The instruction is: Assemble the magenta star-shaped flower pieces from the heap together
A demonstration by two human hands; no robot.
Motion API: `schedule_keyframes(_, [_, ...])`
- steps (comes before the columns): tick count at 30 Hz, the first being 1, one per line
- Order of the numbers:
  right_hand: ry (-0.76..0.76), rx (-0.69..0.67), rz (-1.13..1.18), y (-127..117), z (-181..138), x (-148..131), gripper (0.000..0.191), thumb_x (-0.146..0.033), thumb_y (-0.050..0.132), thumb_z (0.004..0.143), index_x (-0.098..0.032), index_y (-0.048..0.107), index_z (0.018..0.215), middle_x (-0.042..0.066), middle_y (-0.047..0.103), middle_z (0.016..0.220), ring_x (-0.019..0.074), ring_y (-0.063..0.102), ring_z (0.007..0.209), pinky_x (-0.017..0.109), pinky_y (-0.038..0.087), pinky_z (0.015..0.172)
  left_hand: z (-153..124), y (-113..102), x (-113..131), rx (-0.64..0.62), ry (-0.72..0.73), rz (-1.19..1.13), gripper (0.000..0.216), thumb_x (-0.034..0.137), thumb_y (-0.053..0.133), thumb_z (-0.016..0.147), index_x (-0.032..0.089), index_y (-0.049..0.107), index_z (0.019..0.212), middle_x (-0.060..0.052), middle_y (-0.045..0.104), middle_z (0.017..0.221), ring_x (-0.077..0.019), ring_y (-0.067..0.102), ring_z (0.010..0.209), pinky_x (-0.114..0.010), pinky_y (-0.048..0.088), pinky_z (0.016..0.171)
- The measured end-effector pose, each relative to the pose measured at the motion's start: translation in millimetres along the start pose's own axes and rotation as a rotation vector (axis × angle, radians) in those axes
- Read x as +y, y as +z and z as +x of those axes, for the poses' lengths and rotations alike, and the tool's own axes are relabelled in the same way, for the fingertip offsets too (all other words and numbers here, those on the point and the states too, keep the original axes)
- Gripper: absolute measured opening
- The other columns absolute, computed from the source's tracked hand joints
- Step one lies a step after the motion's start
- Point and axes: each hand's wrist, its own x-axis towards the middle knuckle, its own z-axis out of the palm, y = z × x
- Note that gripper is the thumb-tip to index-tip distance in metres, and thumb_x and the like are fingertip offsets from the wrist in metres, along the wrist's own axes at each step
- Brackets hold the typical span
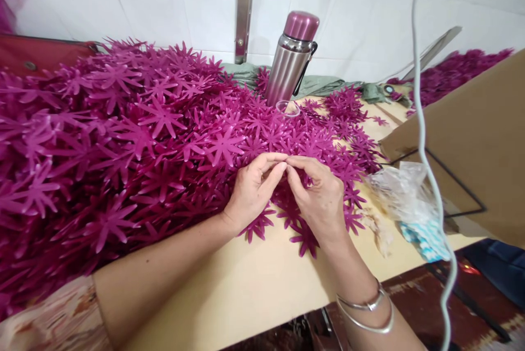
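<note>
My left hand [255, 189] and my right hand [318, 192] meet fingertip to fingertip above the front edge of a large heap of magenta star-shaped petal pieces [164, 116]. Both hands are closed in a pinch, thumb against index finger. Whatever lies between the fingertips is too small or hidden to make out. Just below the hands, a few loose magenta pieces [305, 239] lie on the pale tabletop [229, 280]. Two silver bangles [367, 313] circle my right wrist.
A steel flask [289, 61] with a magenta lid stands behind the heap, beside a clear ring [287, 109]. At right are a cardboard box [471, 138], crumpled clear plastic [404, 187] and a blue-white packet [424, 239]. A white cable [419, 94] hangs down in front of the box.
</note>
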Motion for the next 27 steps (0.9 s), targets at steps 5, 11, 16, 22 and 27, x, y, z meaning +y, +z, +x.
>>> schedule_keyframes(5, [0.139,0.076,0.160,-1,1,1,0.030,-0.025,0.069,0.094,-0.025,0.069,0.123,0.011,0.070,0.135,0.0245,0.065,0.129,0.047,0.050,0.113,2,0,-2,0.029,0.006,0.061,0.019,0.024,0.058,0.102,0.022,0.060,0.121,-0.008,0.073,0.122,-0.0168,0.071,0.114,-0.030,0.054,0.103])
schedule_keyframes(11, [0.431,0.020,0.525,5,2,15,0.044,-0.031,0.077,0.087,-0.025,0.064,0.128,0.007,0.074,0.117,0.0194,0.071,0.105,0.036,0.059,0.094,2,-1,-4,0.025,0.015,0.063,0.013,0.024,0.057,0.102,0.022,0.055,0.114,-0.006,0.070,0.113,-0.0153,0.071,0.105,-0.027,0.055,0.094])
schedule_keyframes(16, [0.486,0.081,0.586,5,2,16,0.027,-0.029,0.078,0.084,-0.023,0.071,0.109,0.000,0.071,0.089,0.0137,0.062,0.076,0.027,0.055,0.074,-1,2,0,0.018,0.032,0.111,0.016,0.020,0.063,0.097,0.021,0.056,0.112,-0.005,0.067,0.108,-0.0142,0.069,0.099,-0.027,0.056,0.092])
schedule_keyframes(22, [0.449,0.065,0.517,3,4,7,0.019,-0.034,0.076,0.086,-0.022,0.067,0.097,-0.001,0.067,0.084,0.0149,0.060,0.074,0.027,0.050,0.071,2,2,2,0.078,0.012,0.102,0.026,0.025,0.064,0.097,0.020,0.060,0.122,-0.009,0.068,0.118,-0.0160,0.068,0.106,-0.027,0.056,0.093])
schedule_keyframes(27, [0.422,-0.004,0.503,2,3,3,0.016,-0.036,0.071,0.091,-0.022,0.063,0.093,-0.002,0.064,0.082,0.0144,0.057,0.073,0.027,0.048,0.071,2,0,3,0.010,-0.006,0.053,0.020,0.027,0.061,0.100,0.019,0.067,0.117,-0.008,0.073,0.116,-0.0161,0.070,0.103,-0.028,0.056,0.095])
